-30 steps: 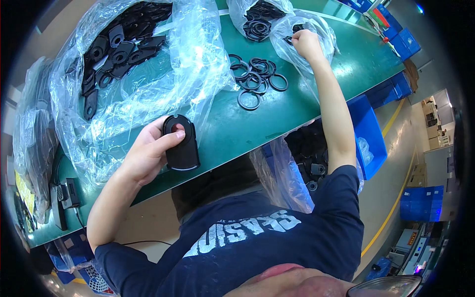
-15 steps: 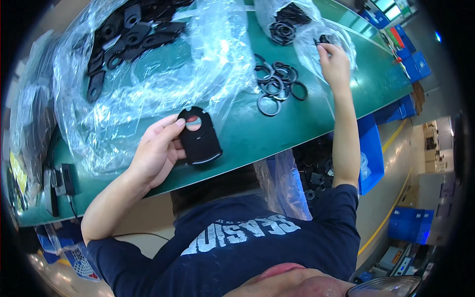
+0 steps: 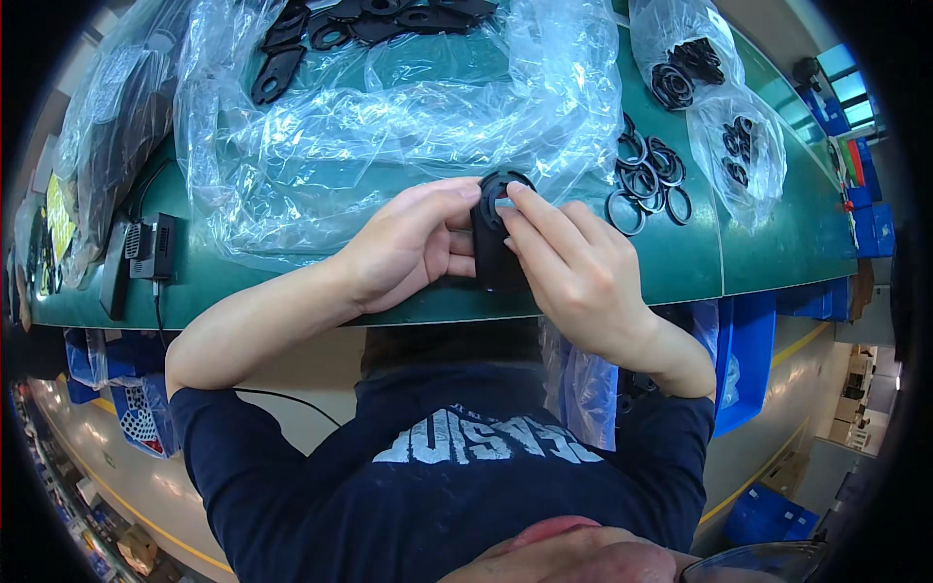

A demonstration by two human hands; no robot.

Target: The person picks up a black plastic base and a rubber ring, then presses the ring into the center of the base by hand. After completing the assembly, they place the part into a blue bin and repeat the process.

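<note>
A flat black plastic part point(image 3: 494, 255) with a round opening at its top is held upright over the near edge of the green table point(image 3: 680, 272). My left hand point(image 3: 408, 248) grips it from the left side. From the right, my right hand point(image 3: 573, 267) holds it too, with the fingertips pressing a black ring point(image 3: 505, 185) into the round opening. Both hands touch the part at once.
A large clear plastic sheet point(image 3: 389, 126) with several black parts point(image 3: 282, 68) lies behind the hands. Loose black rings point(image 3: 646, 180) lie to the right, with two clear bags of rings point(image 3: 700, 73) beyond. Black adapters with cables point(image 3: 146, 253) sit left. Blue bins point(image 3: 743, 360) stand below the table.
My right hand came back from the bag of rings at the far right and now presses a ring onto the black part. My left hand lifted the part nearer to me.
</note>
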